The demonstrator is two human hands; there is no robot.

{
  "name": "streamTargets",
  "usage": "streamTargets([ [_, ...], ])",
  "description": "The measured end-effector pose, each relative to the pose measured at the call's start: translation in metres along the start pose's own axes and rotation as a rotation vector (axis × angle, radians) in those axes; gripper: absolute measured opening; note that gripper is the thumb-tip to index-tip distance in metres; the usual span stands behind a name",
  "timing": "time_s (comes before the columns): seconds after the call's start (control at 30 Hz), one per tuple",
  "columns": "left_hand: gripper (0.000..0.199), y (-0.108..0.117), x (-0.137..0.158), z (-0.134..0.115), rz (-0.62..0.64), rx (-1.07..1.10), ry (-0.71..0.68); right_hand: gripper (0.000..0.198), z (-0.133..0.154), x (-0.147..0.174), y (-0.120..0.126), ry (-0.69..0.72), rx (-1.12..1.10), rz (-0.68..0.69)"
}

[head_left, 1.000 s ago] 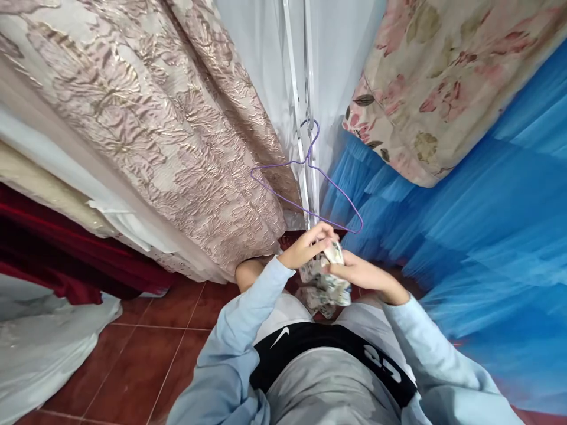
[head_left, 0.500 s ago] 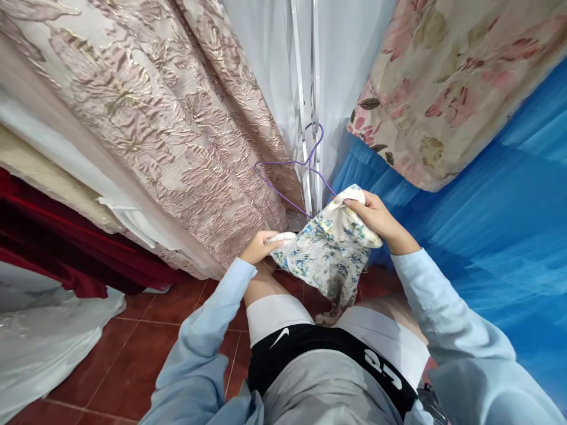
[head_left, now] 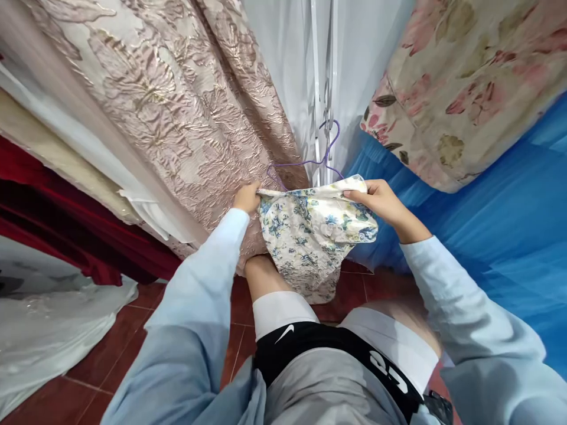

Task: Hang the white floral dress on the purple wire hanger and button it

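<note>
A white garment with a blue and yellow floral print (head_left: 305,236) hangs stretched between my two hands, its exact kind hard to make out. My left hand (head_left: 247,198) grips the upper left corner, in front of the pink brocade. At the upper right edge, my right hand (head_left: 376,198) pinches the cloth between thumb and fingers. Just behind the garment is a purple hanger (head_left: 326,154), its hook at a white metal rack post (head_left: 317,77). The cloth covers the hanger's lower part.
Pink brocade fabric (head_left: 168,106) hangs on the left, beside dark red cloth (head_left: 66,218). To the right hang a floral cloth (head_left: 469,88) and blue tulle (head_left: 487,224). White sheer fabric (head_left: 66,336) lies on the red tiled floor (head_left: 119,348).
My left hand has moved up and outward, pulling the garment's top edge nearly straight. The cloth now spreads wider and flatter and covers more of the hanger. My right hand keeps its hold.
</note>
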State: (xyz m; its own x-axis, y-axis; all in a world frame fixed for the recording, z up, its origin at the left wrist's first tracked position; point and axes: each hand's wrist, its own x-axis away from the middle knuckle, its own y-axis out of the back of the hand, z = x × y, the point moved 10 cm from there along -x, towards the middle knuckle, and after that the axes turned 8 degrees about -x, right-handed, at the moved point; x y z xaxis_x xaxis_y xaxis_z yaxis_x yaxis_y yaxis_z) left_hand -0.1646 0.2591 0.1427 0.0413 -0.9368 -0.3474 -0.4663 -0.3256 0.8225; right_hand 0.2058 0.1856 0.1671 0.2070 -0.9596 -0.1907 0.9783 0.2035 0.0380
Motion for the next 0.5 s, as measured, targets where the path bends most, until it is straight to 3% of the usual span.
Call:
streamTargets([
  [0.1,0.025,-0.003,-0.036,-0.011,-0.094,0.069,0.044,0.032,0.005,-0.003,0.006,0.033,0.082,0.006],
  [0.23,0.015,0.0,-0.074,-0.053,-0.177,0.335,-0.086,0.031,0.008,-0.001,0.02,0.068,0.054,-0.044],
  [0.33,0.032,-0.006,-0.079,-0.094,-0.083,0.499,-0.253,0.035,0.002,0.004,0.033,0.075,-0.038,-0.099],
  [0.4,0.041,-0.01,-0.067,-0.116,0.01,0.488,-0.36,0.042,-0.006,0.006,0.039,0.062,-0.108,-0.116],
  [0.5,0.024,-0.018,-0.039,-0.126,0.148,0.319,-0.424,0.053,-0.014,0.005,0.05,0.088,-0.136,-0.172],
])
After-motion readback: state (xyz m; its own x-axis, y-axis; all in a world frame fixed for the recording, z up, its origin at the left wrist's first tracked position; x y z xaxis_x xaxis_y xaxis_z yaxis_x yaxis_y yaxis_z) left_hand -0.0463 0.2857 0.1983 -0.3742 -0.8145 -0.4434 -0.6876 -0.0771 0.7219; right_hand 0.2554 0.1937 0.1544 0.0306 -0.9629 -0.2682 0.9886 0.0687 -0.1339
